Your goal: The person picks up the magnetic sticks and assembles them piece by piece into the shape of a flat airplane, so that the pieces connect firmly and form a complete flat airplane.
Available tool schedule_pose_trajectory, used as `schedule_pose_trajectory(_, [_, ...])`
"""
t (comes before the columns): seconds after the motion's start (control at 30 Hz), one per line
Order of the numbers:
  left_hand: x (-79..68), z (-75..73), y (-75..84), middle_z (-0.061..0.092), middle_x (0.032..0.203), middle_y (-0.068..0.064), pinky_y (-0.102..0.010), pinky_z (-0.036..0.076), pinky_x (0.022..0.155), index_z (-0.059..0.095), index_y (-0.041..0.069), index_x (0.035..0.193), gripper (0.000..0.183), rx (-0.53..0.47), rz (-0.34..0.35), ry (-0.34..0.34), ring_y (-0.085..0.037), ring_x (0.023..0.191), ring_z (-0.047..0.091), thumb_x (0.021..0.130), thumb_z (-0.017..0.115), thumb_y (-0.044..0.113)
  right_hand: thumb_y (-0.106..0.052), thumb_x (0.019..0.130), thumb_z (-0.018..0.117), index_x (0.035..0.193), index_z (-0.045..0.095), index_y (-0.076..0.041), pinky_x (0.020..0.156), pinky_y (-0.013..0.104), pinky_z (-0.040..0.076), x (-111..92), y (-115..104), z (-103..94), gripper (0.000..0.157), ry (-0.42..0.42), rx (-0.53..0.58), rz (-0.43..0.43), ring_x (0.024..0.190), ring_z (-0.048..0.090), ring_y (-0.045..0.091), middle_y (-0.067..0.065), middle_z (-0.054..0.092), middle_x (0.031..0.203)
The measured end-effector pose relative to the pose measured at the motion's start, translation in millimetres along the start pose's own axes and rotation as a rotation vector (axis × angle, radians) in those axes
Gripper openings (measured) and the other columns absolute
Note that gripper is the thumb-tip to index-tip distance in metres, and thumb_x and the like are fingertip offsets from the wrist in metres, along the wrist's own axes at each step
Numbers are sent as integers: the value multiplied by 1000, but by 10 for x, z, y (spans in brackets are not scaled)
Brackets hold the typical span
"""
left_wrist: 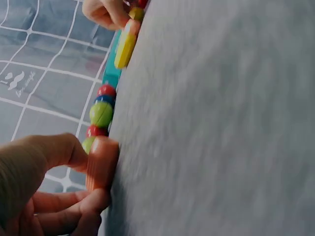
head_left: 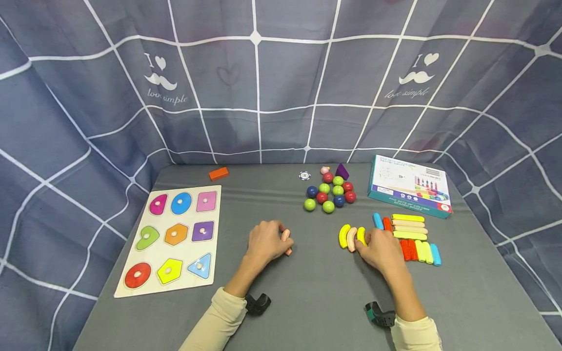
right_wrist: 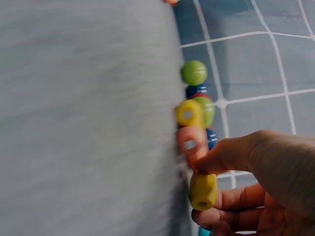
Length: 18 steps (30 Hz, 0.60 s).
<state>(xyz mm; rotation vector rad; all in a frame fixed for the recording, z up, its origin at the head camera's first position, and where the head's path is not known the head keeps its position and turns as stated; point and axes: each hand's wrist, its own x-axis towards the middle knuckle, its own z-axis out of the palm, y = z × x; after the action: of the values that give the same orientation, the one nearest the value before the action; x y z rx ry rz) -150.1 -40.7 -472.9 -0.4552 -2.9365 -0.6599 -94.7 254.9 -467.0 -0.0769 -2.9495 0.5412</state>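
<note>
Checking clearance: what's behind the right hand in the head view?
Just beyond the right hand, a blue piece and a red piece show. Whatever the hand covers, including the tabletop beneath it, cannot be seen.

A head-worn camera looks forward and down over the gray table point(head_left: 316, 302); wrist cameras, tilted sideways, peer low and close past the left hand point(head_left: 265, 241) and right hand point(head_left: 381, 249), all three views catching colored balls point(head_left: 324, 188).
</note>
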Motion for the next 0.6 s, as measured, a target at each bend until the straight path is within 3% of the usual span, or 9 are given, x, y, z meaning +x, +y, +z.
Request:
schedule_pose_trajectory(0.1, [-13,-60,-41,64,68,1,-30,40,45,70,17,82,22,-2,-21,-28,-12,51,52,68,70,33,-24,85,62,56,44,-12,44,30,22,109,-121,-86,37,6,21,-4,48,30,14,-5,32,50])
schedule_pose_trajectory(0.23, [-6,-66,-52,63,68,2,-30,40,46,69,18,81,16,-12,-12,-48,-12,52,52,71,69,32,-21,93,53,74,58,-9,45,31,35,253,-392,-95,23,-68,230,-75,47,45,15,-2,47,55])
schedule_pose_trajectory(0.33, [2,-54,-70,64,71,2,-32,41,48,70,18,80,14,-9,-4,-40,-14,56,56,74,68,30,-18,98,47,77,59,-6,47,29,37,371,-620,71,27,-207,418,-175,47,45,12,-3,49,58])
schedule_pose_trajectory(0.47, [10,-48,-92,63,69,4,-32,42,49,69,19,77,12,-21,0,-51,-13,56,54,74,68,31,-21,102,44,71,57,-4,50,27,32,484,-804,371,37,-346,502,-230,50,37,10,-4,44,59])
schedule_pose_trajectory(0.6, [2,-51,-122,57,62,8,-31,40,47,66,21,72,11,-38,-6,-77,-10,52,50,72,70,32,-22,101,46,73,60,-6,51,27,33,529,-891,587,36,-326,485,-193,50,40,11,-4,47,59])
